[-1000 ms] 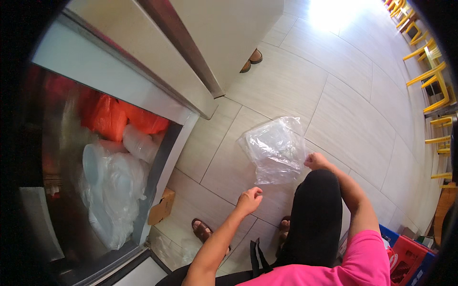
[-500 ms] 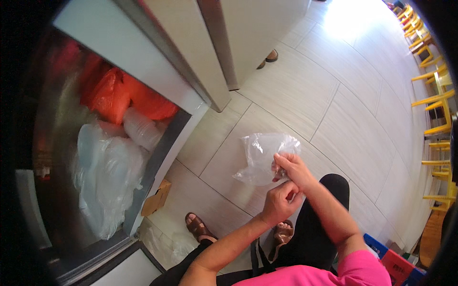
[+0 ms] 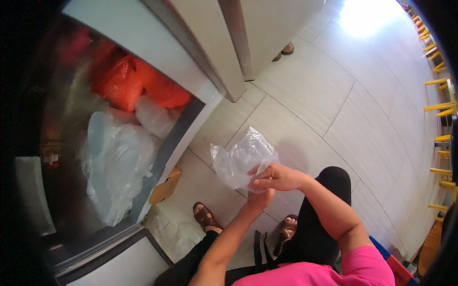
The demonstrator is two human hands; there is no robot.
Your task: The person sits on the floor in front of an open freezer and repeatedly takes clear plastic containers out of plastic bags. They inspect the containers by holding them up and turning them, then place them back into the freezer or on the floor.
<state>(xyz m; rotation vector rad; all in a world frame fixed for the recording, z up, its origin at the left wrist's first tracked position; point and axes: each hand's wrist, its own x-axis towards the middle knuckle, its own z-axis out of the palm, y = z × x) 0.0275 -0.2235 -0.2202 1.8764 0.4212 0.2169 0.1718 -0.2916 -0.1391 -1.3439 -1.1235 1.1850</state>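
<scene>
A clear plastic bag (image 3: 247, 155) spreads out ahead of my hands, above the tiled floor. My right hand (image 3: 280, 177) is closed on the bag's near edge, thumb on top. My left hand (image 3: 260, 198) sits just beneath it, gripping the same edge; most of its fingers are hidden behind the plastic and the right hand. To the left is an open cabinet (image 3: 191, 121). Inside it lie a large clear plastic bundle (image 3: 119, 162), stacked clear plastic cups in a sleeve (image 3: 153, 117) and orange-red bags (image 3: 121, 86).
Cabinet doors (image 3: 210, 43) stand at the top, with another person's shoe (image 3: 287, 48) beyond them. A cardboard box (image 3: 165, 186) is beside the cabinet. Crumpled plastic (image 3: 187, 242) lies near my left foot. Yellow chairs (image 3: 441, 106) line the right; a red and blue crate (image 3: 396, 264) is at lower right.
Both hands and the bag have moved left, nearer the cabinet. The left hand has come up to the bag's edge under the right hand. The view has shifted slightly.
</scene>
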